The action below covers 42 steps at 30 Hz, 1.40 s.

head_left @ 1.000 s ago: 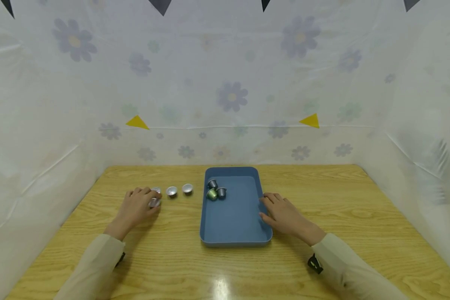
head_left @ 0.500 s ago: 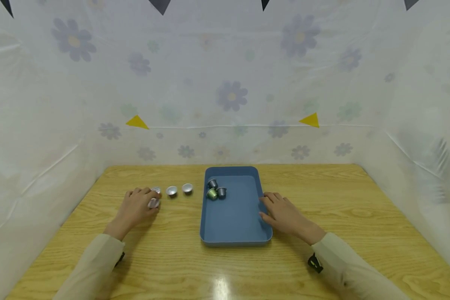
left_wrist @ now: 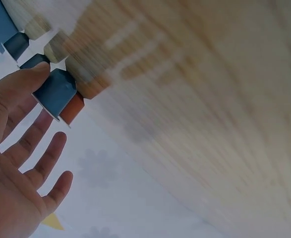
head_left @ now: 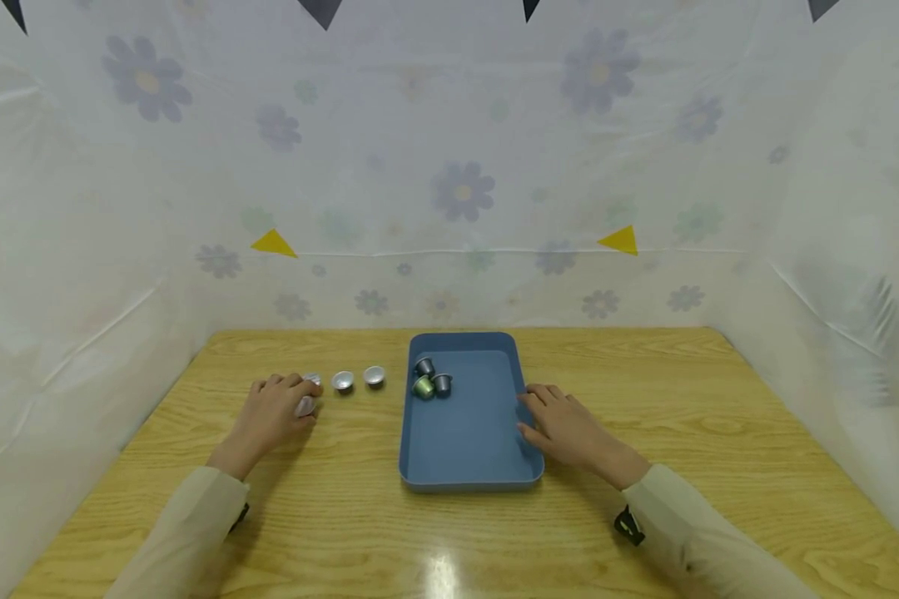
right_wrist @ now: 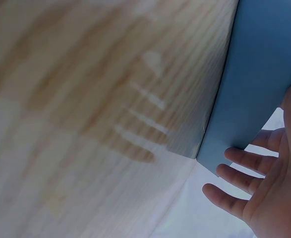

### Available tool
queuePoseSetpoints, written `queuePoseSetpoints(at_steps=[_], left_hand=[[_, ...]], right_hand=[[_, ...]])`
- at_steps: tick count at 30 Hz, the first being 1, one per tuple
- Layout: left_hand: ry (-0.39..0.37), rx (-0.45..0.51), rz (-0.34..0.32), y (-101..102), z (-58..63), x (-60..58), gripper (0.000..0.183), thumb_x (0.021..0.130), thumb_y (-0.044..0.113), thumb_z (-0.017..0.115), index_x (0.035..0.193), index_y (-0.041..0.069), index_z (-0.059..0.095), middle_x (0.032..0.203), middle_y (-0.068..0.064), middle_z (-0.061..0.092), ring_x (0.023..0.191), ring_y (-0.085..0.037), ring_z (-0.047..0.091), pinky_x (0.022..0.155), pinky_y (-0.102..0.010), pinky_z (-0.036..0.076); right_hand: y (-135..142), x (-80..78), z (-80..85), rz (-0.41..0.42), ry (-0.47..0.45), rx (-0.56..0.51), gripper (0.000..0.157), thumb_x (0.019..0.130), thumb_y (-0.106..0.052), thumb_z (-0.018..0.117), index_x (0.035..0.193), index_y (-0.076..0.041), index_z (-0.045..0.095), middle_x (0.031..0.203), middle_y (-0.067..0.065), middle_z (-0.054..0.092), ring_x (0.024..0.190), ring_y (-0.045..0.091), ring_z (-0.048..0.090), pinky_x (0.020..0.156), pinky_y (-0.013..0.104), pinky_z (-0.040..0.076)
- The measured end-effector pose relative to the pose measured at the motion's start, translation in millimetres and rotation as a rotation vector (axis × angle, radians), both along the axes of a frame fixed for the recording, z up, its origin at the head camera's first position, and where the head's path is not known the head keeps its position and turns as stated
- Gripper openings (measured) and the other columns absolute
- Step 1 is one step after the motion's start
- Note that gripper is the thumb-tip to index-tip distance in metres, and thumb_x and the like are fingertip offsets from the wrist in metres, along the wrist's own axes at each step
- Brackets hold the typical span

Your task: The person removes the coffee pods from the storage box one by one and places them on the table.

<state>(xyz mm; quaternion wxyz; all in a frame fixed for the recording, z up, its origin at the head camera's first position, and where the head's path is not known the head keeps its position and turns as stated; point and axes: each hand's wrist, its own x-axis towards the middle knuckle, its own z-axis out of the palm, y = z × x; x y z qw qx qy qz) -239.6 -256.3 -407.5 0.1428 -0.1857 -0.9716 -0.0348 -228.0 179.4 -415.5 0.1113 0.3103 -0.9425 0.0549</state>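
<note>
In the head view my left hand [head_left: 270, 412] is at the left of the wooden table, its thumb and index finger pinching a dark blue coffee capsule [left_wrist: 57, 92] by its sides. The silver lid [head_left: 305, 406] of this capsule faces up toward the head camera, tilted. Right behind it stands an orange capsule [left_wrist: 73, 109], partly hidden by the hand. Two more capsules with silver lids, one nearer [head_left: 343, 382] and one farther right [head_left: 374, 377], stand in a row toward the tray. My right hand [head_left: 569, 428] rests on the right wall of the blue tray [head_left: 468, 482], fingers fairly straight.
Inside the tray, at its back left, lie a green capsule [head_left: 424, 388] and two dark capsules [head_left: 443, 384]. The wooden table [head_left: 330, 516] is shiny and reflects the hands. A pale flowered sheet [head_left: 464, 125] encloses its back and sides.
The pinched capsule has tipped and shifted slightly left and toward the palm, showing less of its lid. My right hand, the tray and the other capsules have stayed put.
</note>
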Motion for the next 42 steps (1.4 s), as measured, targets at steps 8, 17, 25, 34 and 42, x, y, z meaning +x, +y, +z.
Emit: queuePoseSetpoints(at_steps=[8, 17, 25, 34, 42], left_hand=[[0.016, 0.021, -0.019, 3.4, 2.1, -0.4, 0.029, 0.073, 0.024, 0.077, 0.098, 0.015, 0.066, 0.097, -0.004, 0.061, 0.093, -0.032, 0.054, 0.08, -0.054, 0.039], [0.051, 0.027, -0.058, 12.2, 8.7, -1.4, 0.03, 0.076, 0.027, 0.074, 0.101, 0.014, 0.064, 0.092, -0.003, 0.06, 0.089, -0.027, 0.053, 0.08, -0.052, 0.04], [0.058, 0.028, -0.076, 23.5, 12.6, -2.8, 0.034, 0.078, 0.031, 0.071, 0.106, 0.013, 0.064, 0.096, -0.004, 0.061, 0.09, -0.027, 0.054, 0.082, -0.053, 0.04], [0.058, 0.027, -0.097, 37.0, 11.0, -5.8, 0.033, 0.079, 0.032, 0.07, 0.107, 0.014, 0.064, 0.103, -0.005, 0.061, 0.097, -0.031, 0.054, 0.084, -0.054, 0.04], [0.084, 0.029, -0.119, 50.8, 8.8, -8.4, 0.031, 0.082, 0.034, 0.066, 0.107, 0.015, 0.064, 0.101, -0.004, 0.061, 0.095, -0.029, 0.055, 0.084, -0.052, 0.042]], right_hand=[[0.4, -0.6, -2.7, -0.016, -0.015, -0.003, 0.044, 0.091, -0.033, 0.053, 0.123, -0.003, 0.052, 0.129, 0.018, 0.048, 0.118, 0.033, 0.046, 0.083, 0.05, 0.045], [0.7, -1.0, -2.7, -0.014, 0.002, -0.006, 0.043, 0.091, -0.033, 0.054, 0.122, -0.004, 0.052, 0.128, 0.018, 0.049, 0.117, 0.033, 0.047, 0.082, 0.049, 0.046], [0.1, -0.5, -1.6, -0.009, 0.004, -0.011, 0.043, 0.091, -0.033, 0.054, 0.122, -0.003, 0.053, 0.128, 0.018, 0.049, 0.116, 0.033, 0.047, 0.081, 0.049, 0.046], [0.0, -0.7, -2.2, -0.011, -0.005, -0.015, 0.043, 0.091, -0.033, 0.053, 0.122, -0.003, 0.052, 0.128, 0.018, 0.048, 0.117, 0.034, 0.046, 0.082, 0.05, 0.045], [-0.3, -0.3, -0.9, -0.008, 0.008, -0.015, 0.043, 0.091, -0.033, 0.054, 0.122, -0.003, 0.053, 0.127, 0.018, 0.049, 0.116, 0.033, 0.048, 0.08, 0.049, 0.046]])
